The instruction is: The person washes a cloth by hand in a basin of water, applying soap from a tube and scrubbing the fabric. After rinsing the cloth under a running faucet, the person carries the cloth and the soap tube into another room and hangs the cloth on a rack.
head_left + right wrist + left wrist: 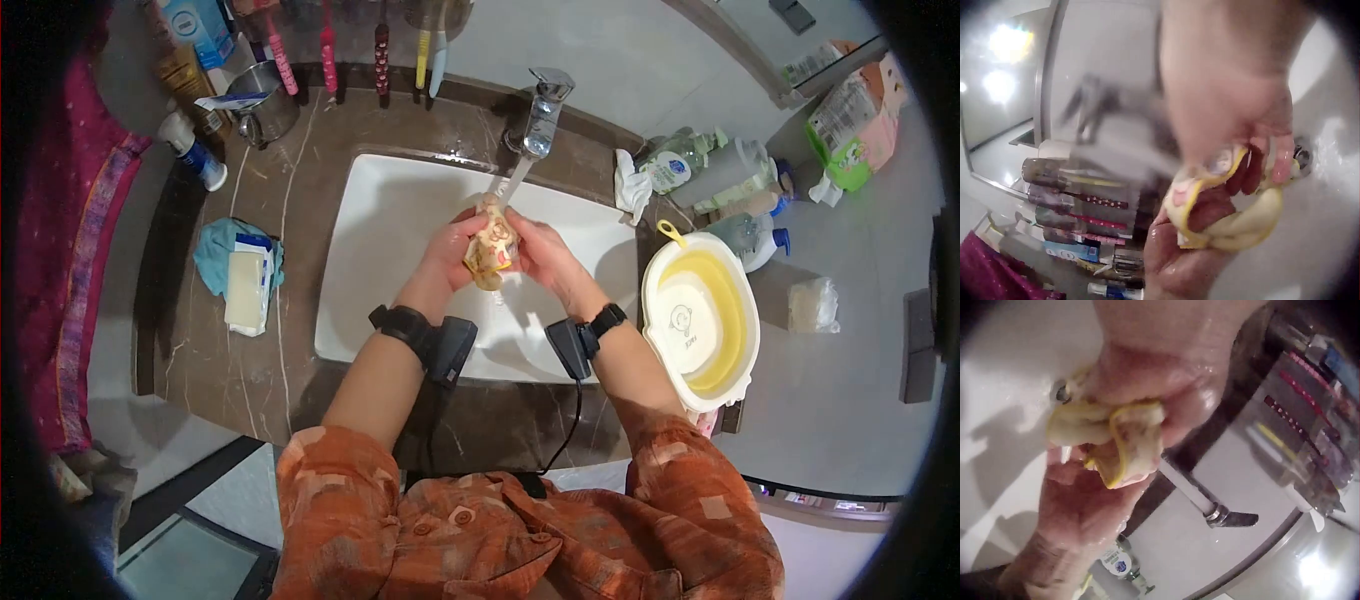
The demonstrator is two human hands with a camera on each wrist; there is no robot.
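Left hand and right hand both pinch the yellow-edged cloth, held between them over the sink, in the stream from the tap; I read this as rinsing; next move probably calls for turning the cloth so water reaches its other folds; my count: one cloth, one tap, one sink, one yellow-and-white basin at right, five toothbrushes along the back wall.

The cloth looks soft, the faucet shiny metal, the sink smooth and glossy, the counter stone-like.
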